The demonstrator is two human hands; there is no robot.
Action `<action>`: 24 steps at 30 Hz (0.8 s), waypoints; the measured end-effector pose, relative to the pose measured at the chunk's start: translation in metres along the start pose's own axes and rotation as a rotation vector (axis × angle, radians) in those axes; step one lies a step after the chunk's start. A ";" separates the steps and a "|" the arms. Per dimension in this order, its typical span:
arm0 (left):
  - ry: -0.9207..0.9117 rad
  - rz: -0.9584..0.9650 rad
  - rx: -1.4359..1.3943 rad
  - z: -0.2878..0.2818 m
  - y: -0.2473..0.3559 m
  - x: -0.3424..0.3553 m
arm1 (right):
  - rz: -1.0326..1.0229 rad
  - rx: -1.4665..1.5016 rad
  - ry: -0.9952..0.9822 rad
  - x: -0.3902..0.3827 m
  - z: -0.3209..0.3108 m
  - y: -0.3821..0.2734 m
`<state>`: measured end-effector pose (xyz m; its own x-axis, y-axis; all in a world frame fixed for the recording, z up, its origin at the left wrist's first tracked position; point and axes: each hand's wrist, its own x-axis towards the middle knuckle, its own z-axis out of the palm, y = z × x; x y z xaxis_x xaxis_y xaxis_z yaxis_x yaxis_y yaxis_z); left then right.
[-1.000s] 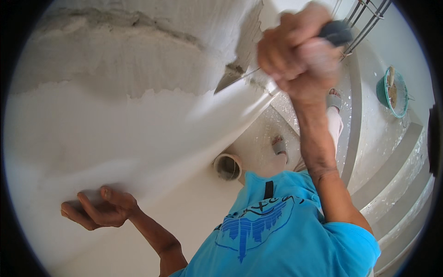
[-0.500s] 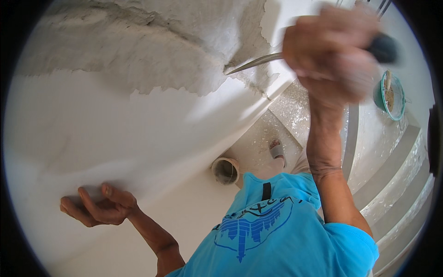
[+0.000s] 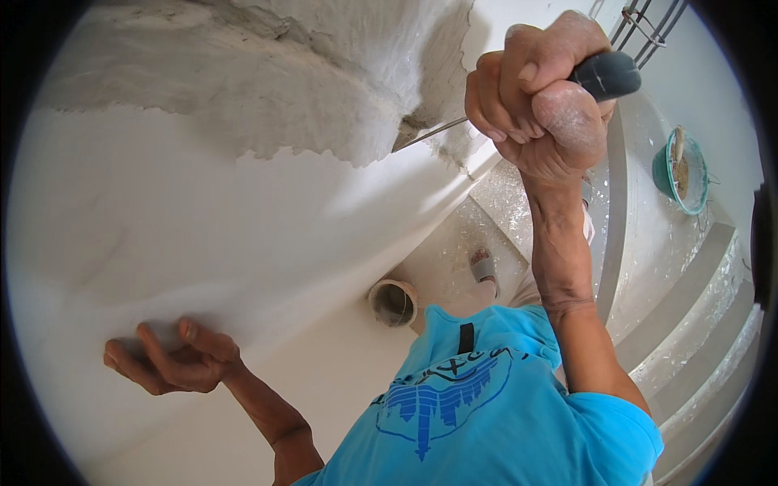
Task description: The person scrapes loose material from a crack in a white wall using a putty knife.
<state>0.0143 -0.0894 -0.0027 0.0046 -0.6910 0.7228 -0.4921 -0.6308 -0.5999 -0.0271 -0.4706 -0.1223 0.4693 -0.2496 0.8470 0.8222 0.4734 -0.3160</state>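
Note:
My right hand (image 3: 539, 93) is closed around the black handle of a trowel (image 3: 609, 76), raised at the upper right. The trowel's thin metal blade shows nearly edge-on, its tip at the border between rough grey plaster (image 3: 267, 97) and the smooth white wall surface (image 3: 219, 227), beside a wall corner. Fingers hide part of the handle. At the lower left my left hand (image 3: 178, 360) holds nothing that I can see. Its fingers are apart and loosely bent, with the fingertips close to or against the white wall.
A pale bucket (image 3: 393, 303) stands on the floor below the wall. To the right are curved steps (image 3: 677, 296) with white spatters and a green tub (image 3: 681, 172) holding a stick-like handle. Thin metal rods (image 3: 652, 28) show at the top right.
My right hand has come left and slightly down with the trowel, and its blade has turned to show a thinner edge. My left hand stays about where it was.

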 end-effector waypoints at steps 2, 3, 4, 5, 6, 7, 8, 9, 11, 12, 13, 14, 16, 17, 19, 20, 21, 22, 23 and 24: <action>0.006 0.021 0.041 -0.002 0.000 0.000 | -0.024 0.078 0.112 0.004 0.011 -0.002; 0.007 0.030 0.064 -0.003 0.000 -0.001 | -0.033 0.071 0.105 0.007 0.013 -0.005; 0.006 0.032 0.069 -0.005 -0.001 -0.002 | -0.033 -0.032 -0.029 0.012 0.007 -0.013; 0.007 0.033 0.069 -0.005 -0.001 -0.002 | -0.040 -0.086 -0.057 0.013 0.005 -0.014; 0.011 0.037 0.063 -0.004 0.000 0.000 | -0.021 -0.145 -0.006 0.006 0.008 -0.004; 0.008 0.032 0.064 -0.003 0.003 0.002 | 0.018 -0.215 0.090 -0.008 0.011 0.013; 0.007 0.028 0.063 -0.003 0.006 0.004 | 0.098 -0.267 0.164 -0.025 0.017 0.028; 0.006 0.024 0.066 0.001 0.007 0.005 | 0.086 -0.276 0.160 -0.028 0.014 0.037; 0.019 0.025 0.020 0.007 0.002 0.003 | 0.050 -0.226 0.182 -0.030 0.010 0.038; 0.005 0.026 0.002 0.000 0.000 0.000 | 0.035 -0.175 0.178 -0.027 0.014 0.026; -0.014 0.029 0.011 -0.007 0.001 -0.002 | 0.027 -0.121 0.181 -0.025 0.015 0.014; -0.011 0.029 0.024 -0.006 0.000 -0.002 | 0.003 -0.058 0.103 -0.010 0.012 0.001; -0.013 0.030 0.026 -0.004 0.000 0.000 | -0.040 -0.081 0.072 -0.002 0.011 -0.003; -0.012 0.030 0.020 0.001 0.000 0.004 | -0.063 -0.168 0.114 -0.003 0.008 0.006; -0.012 0.017 0.001 0.003 0.003 0.005 | 0.034 -0.158 0.165 -0.020 0.010 0.022; -0.013 0.003 -0.006 0.004 0.003 0.004 | 0.084 -0.147 0.189 -0.025 0.014 0.031; -0.015 -0.011 -0.014 0.005 0.004 0.003 | 0.077 -0.145 0.184 -0.027 0.012 0.028; 0.000 -0.002 -0.019 0.007 0.003 0.004 | 0.063 -0.149 0.179 -0.027 0.011 0.024; 0.000 0.006 -0.019 0.007 0.003 0.003 | 0.053 -0.144 0.168 -0.026 0.012 0.022; 0.003 0.014 -0.015 0.006 0.002 0.003 | 0.033 -0.108 0.132 -0.014 0.011 0.009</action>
<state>0.0187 -0.0944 -0.0041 -0.0046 -0.6988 0.7153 -0.5053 -0.6156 -0.6047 -0.0294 -0.4534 -0.1322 0.5286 -0.3478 0.7744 0.8324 0.3913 -0.3924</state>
